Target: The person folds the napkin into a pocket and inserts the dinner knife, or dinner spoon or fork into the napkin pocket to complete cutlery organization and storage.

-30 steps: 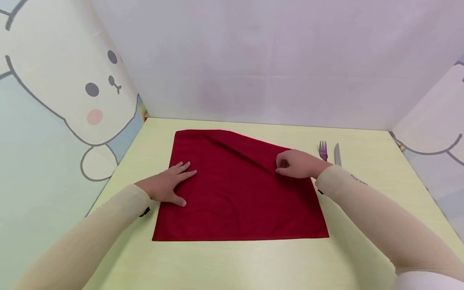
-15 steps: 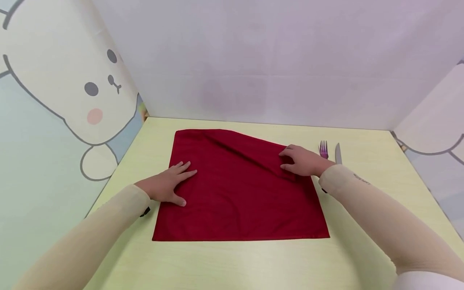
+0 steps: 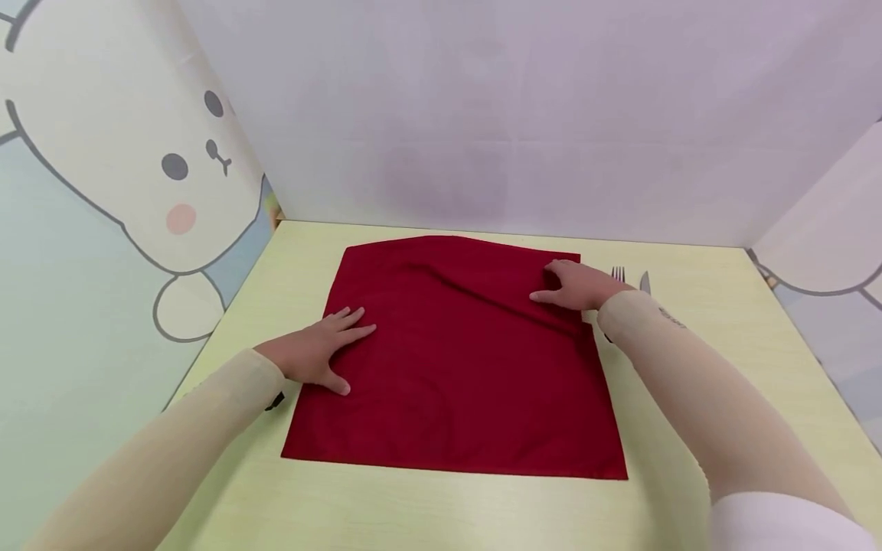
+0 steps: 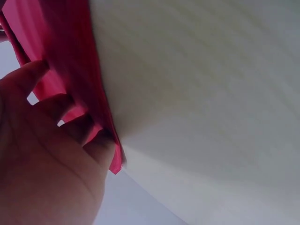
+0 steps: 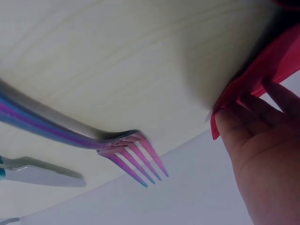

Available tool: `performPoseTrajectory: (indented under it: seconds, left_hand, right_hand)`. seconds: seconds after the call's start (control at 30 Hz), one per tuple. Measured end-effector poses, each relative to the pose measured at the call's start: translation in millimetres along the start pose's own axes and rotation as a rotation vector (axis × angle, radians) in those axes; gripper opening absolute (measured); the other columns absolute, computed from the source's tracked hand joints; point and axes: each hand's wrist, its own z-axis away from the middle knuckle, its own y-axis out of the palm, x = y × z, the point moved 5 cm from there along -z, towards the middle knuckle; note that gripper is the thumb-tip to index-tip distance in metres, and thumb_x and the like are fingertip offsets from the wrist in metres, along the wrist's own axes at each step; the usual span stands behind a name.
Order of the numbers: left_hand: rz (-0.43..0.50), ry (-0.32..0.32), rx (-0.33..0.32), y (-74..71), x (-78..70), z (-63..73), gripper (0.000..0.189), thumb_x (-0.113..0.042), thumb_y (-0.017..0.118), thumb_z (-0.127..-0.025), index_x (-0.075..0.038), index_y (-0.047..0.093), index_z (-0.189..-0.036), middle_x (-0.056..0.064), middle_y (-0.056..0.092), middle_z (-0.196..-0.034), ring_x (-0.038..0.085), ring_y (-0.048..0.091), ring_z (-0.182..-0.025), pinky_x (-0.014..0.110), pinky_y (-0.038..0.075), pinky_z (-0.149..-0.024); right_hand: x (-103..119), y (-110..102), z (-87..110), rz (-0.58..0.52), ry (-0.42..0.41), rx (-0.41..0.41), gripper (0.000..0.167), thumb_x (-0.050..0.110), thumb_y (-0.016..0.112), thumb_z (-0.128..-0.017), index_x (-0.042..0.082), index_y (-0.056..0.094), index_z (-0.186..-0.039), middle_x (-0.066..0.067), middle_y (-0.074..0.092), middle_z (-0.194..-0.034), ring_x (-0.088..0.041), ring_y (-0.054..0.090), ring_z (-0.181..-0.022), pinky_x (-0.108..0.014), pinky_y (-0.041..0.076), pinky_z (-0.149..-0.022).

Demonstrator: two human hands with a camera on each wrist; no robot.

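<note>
A dark red cloth napkin (image 3: 448, 375) lies spread over the table, with a raised crease running diagonally across its far right part. My left hand (image 3: 318, 353) rests flat on its left side, fingers spread; in the left wrist view the fingertips press the red cloth (image 4: 70, 51) near its edge. At the far right corner my right hand (image 3: 577, 285) touches the cloth, its fingers stretched out. The right wrist view shows those fingertips on the red cloth (image 5: 281, 56) right by its edge.
Just right of the napkin lie a fork (image 3: 618, 273) with a purple-blue sheen and a knife (image 3: 645, 282), both partly hidden behind the right forearm. The pale wooden table (image 3: 455, 513) ends at a whitish back wall (image 3: 510, 122). Cartoon-printed panels (image 3: 103, 176) stand at the sides.
My right hand has gone from loosely curled to stretched out and moved away from me, unfolding the napkin's far right corner. The napkin's near right corner has shifted slightly nearer. My left hand stays put.
</note>
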Motion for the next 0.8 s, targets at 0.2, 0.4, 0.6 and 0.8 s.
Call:
performPoseTrajectory:
  seconds: [0.2,0.4,0.6,0.8]
  left_hand:
    - [0.021,0.029,0.022,2.5,-8.1,6.4,0.109,-0.047,0.087,-0.08,-0.024,0.024,-0.166,0.009,0.008,-0.173,0.042,0.001,-0.156,0.057,0.042,-0.111]
    - [0.022,0.055,0.022,6.6,-12.4,8.5,0.109,-0.046,0.088,-0.08,-0.025,0.025,-0.166,0.008,0.008,-0.173,0.041,0.001,-0.156,0.057,0.041,-0.112]
    - [0.024,0.061,0.017,8.3,-11.2,9.0,0.108,-0.045,0.088,-0.08,-0.024,0.025,-0.166,0.008,0.008,-0.173,0.041,0.002,-0.156,0.057,0.04,-0.112]
    - [0.023,0.067,0.017,8.3,-9.4,9.7,0.108,-0.047,0.087,-0.08,-0.024,0.025,-0.166,0.008,0.008,-0.173,0.042,0.001,-0.156,0.057,0.039,-0.113]
  right_hand:
    - [-5.8,-2.2,-7.3,0.028,0.047,0.026,0.115,0.076,0.062,-0.087,-0.004,0.025,-0.16,-0.029,0.018,-0.166,-0.047,0.015,-0.152,-0.066,0.025,-0.117]
    - [-10.3,-4.3,-7.0,0.066,0.089,0.027,0.113,0.073,0.063,-0.088,-0.004,0.023,-0.16,-0.032,0.016,-0.165,-0.05,0.014,-0.151,-0.07,0.025,-0.115]
    - [-1.4,2.2,-5.9,0.089,0.057,0.027,0.11,0.07,0.062,-0.091,-0.004,0.022,-0.161,-0.031,0.015,-0.165,-0.049,0.012,-0.152,-0.067,0.025,-0.116]
    - [11.8,9.3,0.9,0.091,0.051,0.06,0.115,0.074,0.064,-0.087,-0.003,0.021,-0.162,-0.031,0.014,-0.165,-0.05,0.012,-0.152,-0.065,0.024,-0.118]
